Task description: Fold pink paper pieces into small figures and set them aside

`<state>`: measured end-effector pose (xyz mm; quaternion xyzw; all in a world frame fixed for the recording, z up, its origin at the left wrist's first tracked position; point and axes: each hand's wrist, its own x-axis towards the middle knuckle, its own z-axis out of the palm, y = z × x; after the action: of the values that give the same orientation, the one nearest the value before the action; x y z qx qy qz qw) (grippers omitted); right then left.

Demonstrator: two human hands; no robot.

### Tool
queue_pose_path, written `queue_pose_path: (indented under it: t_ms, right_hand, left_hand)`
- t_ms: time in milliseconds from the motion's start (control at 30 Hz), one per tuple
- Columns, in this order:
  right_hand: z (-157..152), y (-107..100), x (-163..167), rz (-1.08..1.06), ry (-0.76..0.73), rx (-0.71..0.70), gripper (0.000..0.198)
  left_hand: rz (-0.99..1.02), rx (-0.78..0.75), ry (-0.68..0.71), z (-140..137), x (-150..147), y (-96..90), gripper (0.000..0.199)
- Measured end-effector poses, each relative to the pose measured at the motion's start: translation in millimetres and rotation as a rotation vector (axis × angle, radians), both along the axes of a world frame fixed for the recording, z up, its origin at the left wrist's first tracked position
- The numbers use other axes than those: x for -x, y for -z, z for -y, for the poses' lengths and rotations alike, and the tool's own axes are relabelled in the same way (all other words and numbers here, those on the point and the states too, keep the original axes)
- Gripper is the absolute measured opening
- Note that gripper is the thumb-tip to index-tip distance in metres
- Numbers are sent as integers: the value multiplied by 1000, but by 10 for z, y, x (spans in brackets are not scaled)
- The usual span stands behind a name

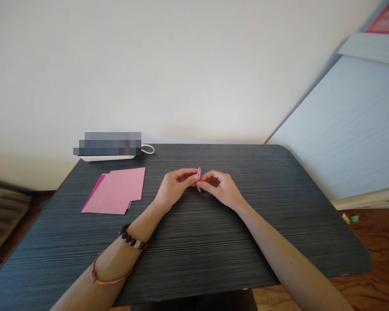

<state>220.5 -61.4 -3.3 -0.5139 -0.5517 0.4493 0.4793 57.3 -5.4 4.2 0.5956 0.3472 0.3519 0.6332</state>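
Observation:
Between my two hands is a small piece of folded pink paper [199,171], mostly covered by fingertips. My left hand [178,185] pinches it from the left with thumb and fingers. From the other side my right hand [221,186] grips its lower part, where a narrow pink tip pokes out below. Both hands are closed and meet just above the middle of the dark table. Left of them lie sheets of pink paper [123,190], with a darker magenta edge [96,190] showing beneath.
A dark wood-grain table [194,255] with rounded right corners stands against a pale wall [194,77]. At its back left sits a white-based object [108,158], blurred out on top, with a white cable loop [148,149]. A light panel [350,121] rises on the right.

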Motion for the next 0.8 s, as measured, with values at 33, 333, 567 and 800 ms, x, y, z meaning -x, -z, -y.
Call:
queue_pose_path:
  t_ms: [33,333,567,800]
  right_hand:
    - [0,-2,-2,0,-1,4,23]
    - [-2,8,-1,-92,-25,-4,20]
    - [-15,42,19,-85,44,25,24]
    - [34,1,135,284,267,-127,17]
  left_hand:
    - [-3,-3,2,-1,2,3,34]
    - [-8,-1,-9,13,-6,8,35]
    - [-41,-39,-35,20,-13,-8,34]
    - [-151,-174,-64,39,-3,-11,32]
